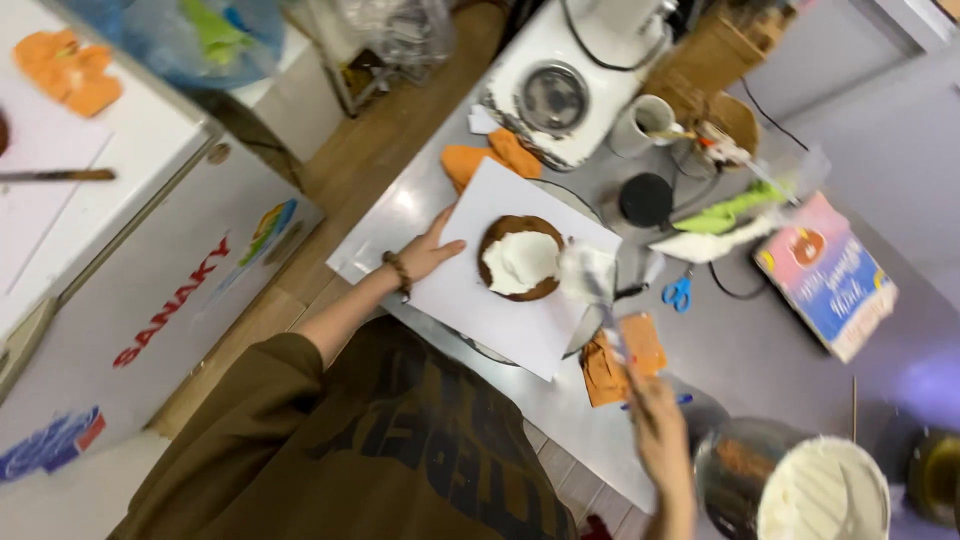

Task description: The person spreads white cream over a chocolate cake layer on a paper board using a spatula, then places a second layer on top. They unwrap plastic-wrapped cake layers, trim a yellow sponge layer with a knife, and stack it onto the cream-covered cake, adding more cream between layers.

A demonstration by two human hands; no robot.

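White cream tops the brown cake (pixel 520 258), which sits on a white board (pixel 470 300) on the grey table (pixel 760 340). The left hand (pixel 428 250) lies flat on the board's edge, fingers together, thumb out. The right hand (pixel 655 420) grips a cream-loaded spatula (pixel 592 280) just beside the cake, fingers blurred but wrapped around its handle.

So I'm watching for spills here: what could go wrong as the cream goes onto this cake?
1. The cream-loaded spatula in the right hand hangs over the white board; cream could drop beside the brown cake layer.
2. The left hand only rests on the board's edge, so it may shift.
3. The cream bowl sits by the right forearm and could be knocked.
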